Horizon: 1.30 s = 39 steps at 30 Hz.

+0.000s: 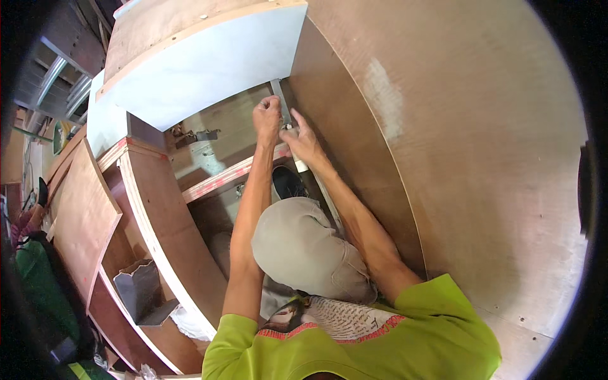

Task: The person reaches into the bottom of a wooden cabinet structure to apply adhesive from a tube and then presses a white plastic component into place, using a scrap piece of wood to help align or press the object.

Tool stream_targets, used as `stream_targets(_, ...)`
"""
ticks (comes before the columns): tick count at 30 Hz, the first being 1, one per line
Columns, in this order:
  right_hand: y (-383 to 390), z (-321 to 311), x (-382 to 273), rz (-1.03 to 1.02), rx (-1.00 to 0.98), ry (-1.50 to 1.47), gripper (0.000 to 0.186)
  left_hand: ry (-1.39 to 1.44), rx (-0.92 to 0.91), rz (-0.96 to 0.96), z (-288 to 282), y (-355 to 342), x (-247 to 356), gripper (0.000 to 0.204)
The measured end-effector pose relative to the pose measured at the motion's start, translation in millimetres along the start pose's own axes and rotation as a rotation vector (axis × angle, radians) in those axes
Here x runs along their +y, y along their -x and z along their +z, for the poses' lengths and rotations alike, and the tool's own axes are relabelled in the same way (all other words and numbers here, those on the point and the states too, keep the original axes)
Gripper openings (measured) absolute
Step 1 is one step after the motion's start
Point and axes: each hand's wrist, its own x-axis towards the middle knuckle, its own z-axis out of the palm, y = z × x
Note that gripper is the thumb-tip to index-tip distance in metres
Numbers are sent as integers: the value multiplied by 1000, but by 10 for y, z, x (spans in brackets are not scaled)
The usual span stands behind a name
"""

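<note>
My left hand point(266, 117) is closed beside a narrow grey strip point(276, 85) below the white panel point(209, 60); what it grips is unclear. My right hand point(301, 139) is just lower and to the right, index finger raised and other fingers curled near a small pale piece; its grip is unclear. Below it a white tubular length point(301, 165) runs along the brown side board point(354, 177). Under the hands are a red-marked plywood rail point(218, 180) and my shoe point(288, 183), with my raised knee point(304, 247) between my forearms.
Open plywood compartments point(158, 221) at left hold a torn grey sheet point(139, 294). Loose boards point(82, 215) lean beside them. Dark scraps point(206, 135) lie inside the cabinet. A large plywood panel point(494, 158) fills the right. At far left are metal rails point(54, 76) and another person's foot point(42, 190).
</note>
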Motion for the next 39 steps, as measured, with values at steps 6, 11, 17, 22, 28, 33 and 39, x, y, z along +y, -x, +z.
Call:
stream_targets(6, 201, -180, -25, -86, 102, 412, 54, 60, -37, -23, 167, 154, -24, 31)
stream_targets(11, 265, -175, -164, -114, 114, 370, 52, 229, -198, -83, 294, 387, -36, 32)
stream_targets(17, 253, -210, -211, -147, 53, 359, 51, -531, -114, 181, 327, 325, 146, 32)
stream_targets(22, 263, -185, -237, -250, 119, 386, 48, -576, -79, 162, 367, 322, 170, 32)
stream_targets(28, -10, -126, -234, -7, 27, 306, 45, -944, -281, 464, 275, -65, 16, 30)
stream_targets(33, 53, -231, -232, -164, 87, 427, 49, -559, -9, 200, 445, 107, 88, 30)
stream_targets(39, 209, -194, -232, -252, 70, 437, 53, -286, 18, 175, 329, 356, 132, 35)
